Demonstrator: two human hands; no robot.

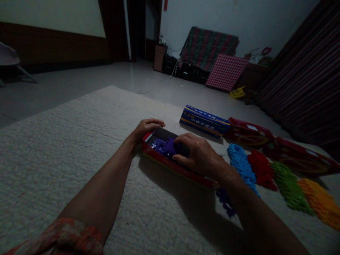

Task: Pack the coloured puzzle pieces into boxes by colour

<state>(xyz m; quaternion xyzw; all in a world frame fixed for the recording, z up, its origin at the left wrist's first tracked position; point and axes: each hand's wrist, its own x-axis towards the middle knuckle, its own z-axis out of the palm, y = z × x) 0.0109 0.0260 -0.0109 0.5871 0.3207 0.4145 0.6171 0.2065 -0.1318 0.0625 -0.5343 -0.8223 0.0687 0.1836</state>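
An open-topped red box (175, 165) lies lengthwise on the pale quilted mat, with purple plastic gear-shaped pieces (162, 146) inside it. At its left end, my left hand (148, 128) curves around the far corner, fingers laid along the far wall. My right hand (196, 151) reaches into the box from above, its thumb and fingers closed around purple pieces that are partly hidden under the palm. More purple pieces (225, 202) lie on the mat beyond the box's right end, partly behind my right forearm.
Rows of blue (241, 166), red (261, 170), green (290, 187) and orange pieces (321, 202) lie to the right. Behind them stand a blue box (204, 121) and two dark red boxes (249, 132). A checked cloth (227, 72) hangs in the background.
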